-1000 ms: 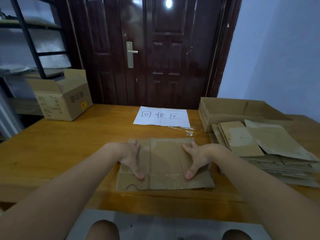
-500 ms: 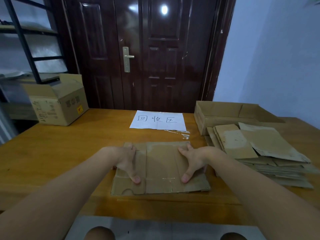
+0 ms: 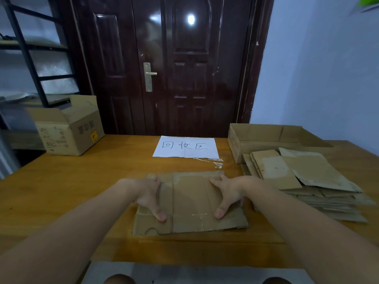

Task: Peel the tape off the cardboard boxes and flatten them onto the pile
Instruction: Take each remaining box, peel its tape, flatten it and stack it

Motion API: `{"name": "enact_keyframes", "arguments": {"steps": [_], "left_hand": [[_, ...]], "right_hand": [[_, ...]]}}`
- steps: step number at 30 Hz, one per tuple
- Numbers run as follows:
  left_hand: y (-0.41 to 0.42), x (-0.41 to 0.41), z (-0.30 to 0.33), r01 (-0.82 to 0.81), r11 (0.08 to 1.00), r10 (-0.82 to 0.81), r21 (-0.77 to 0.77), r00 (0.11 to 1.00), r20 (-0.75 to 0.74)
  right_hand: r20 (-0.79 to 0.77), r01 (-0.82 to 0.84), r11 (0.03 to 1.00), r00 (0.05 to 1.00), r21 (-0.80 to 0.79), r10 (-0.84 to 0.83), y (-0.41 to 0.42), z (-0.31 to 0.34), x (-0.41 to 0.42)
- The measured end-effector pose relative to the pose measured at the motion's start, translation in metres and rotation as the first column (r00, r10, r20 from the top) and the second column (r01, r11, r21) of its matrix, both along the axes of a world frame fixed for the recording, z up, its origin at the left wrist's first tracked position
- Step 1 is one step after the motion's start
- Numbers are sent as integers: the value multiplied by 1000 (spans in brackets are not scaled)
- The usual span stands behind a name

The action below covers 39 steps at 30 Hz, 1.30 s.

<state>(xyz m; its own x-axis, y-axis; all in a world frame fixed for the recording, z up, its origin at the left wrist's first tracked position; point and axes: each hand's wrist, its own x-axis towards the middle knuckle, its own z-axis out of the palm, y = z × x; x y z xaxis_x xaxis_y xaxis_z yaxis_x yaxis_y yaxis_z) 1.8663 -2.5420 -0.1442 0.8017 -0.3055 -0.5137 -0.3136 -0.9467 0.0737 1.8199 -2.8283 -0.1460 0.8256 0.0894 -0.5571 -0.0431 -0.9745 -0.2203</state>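
Note:
A flattened brown cardboard box [image 3: 190, 201] lies on the wooden table [image 3: 71, 191] in front of me. My left hand [image 3: 149, 195] presses flat on its left part, thumb stretched toward me. My right hand [image 3: 227, 193] presses flat on its right part, fingers spread. To the right lies the pile of flattened boxes [image 3: 303, 181]. A strip of peeled clear tape [image 3: 213, 161] lies on the table just beyond the box.
An open shallow carton [image 3: 266, 138] stands behind the pile. A white sheet with handwritten characters [image 3: 186, 147] lies at the table's far middle. An open printed box [image 3: 69, 128] sits at the far left corner. A dark door and a metal shelf stand behind.
Both hands stay pressed on the flattened box. The camera has tilted up slightly, so the table scene sits lower in view.

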Motion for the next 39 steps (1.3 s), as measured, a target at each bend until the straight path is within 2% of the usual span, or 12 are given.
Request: {"name": "enact_keyframes", "arguments": {"steps": [6, 10, 12, 15, 17, 22, 25, 29, 32, 34, 36, 39], "left_hand": [[5, -5, 10, 12, 996, -1, -85, 991, 130], [-9, 1, 43, 7, 964, 61, -266, 967, 248], [-28, 4, 60, 28, 925, 105, -378, 939, 328], [-71, 4, 71, 28, 828, 170, -561, 939, 298], [-99, 2, 67, 39, 806, 158, -591, 947, 279], [-133, 5, 35, -3, 873, 124, -488, 969, 215], [-139, 5, 18, -92, 854, 158, -513, 984, 87], [-146, 4, 5, -185, 727, 206, -661, 977, -46], [-156, 1, 6, -309, 542, 279, -782, 943, -180], [-162, 2, 13, -332, 418, 315, -845, 926, -208], [-171, 2, 24, -283, 366, 265, -886, 945, -192], [-196, -8, 45, -196, 415, 154, -889, 978, -144]], "right_hand": [[107, -38, 995, 993, -90, 47, -11, 32, 1], [239, 9, 999, 971, -36, 0, -39, 82, -3], [348, 55, 994, 937, -90, -20, -59, 106, -8], [473, 124, 985, 879, -117, -54, -93, 129, -18], [466, 131, 985, 882, -116, -62, -112, 130, -24], [524, 135, 989, 839, 65, -149, -127, 118, -34], [554, 157, 939, 773, 307, -310, -133, 118, -38], [433, 166, 703, 684, 691, -587, -149, 109, -39], [327, 175, 535, 624, 827, -710, -162, 105, -44], [280, 186, 477, 609, 859, -742, -172, 106, -50], [293, 211, 495, 592, 843, -751, -185, 110, -60], [404, 314, 637, 561, 704, -722, -217, 119, -77]]}}
